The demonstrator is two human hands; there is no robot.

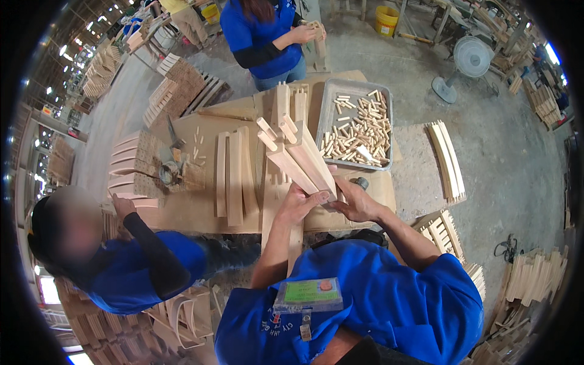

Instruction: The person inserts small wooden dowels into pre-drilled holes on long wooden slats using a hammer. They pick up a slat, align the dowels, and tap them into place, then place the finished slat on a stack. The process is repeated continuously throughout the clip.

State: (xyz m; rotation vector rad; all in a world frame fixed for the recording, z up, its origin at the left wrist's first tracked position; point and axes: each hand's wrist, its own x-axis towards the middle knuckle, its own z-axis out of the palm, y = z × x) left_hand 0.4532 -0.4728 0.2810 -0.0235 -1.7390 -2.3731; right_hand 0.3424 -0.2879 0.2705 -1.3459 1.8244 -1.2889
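Observation:
In front of my chest I grip a pair of pale wooden bars (pixel 311 159), tilted up and away, with round dowels (pixel 266 134) sticking out of their far ends. My left hand (pixel 299 204) wraps the near end from the left, thumb across the wood. Closed on the same near end from the right is my right hand (pixel 358 199), some of its fingers hidden behind the wood. Just beyond, a grey metal tray (pixel 390 115) holds many loose dowels (pixel 359 131). More bars (pixel 234 176) lie on the cardboard-covered table (pixel 204 210) to the left.
A co-worker in blue (pixel 146 267) sits or leans close at my left; another person (pixel 261 42) stands across the table holding a wooden piece. Stacked curved slats (pixel 137 155) stand at the left, more slats (pixel 447 161) at the right. A fan (pixel 471 56) and yellow bucket (pixel 386 20) are farther back.

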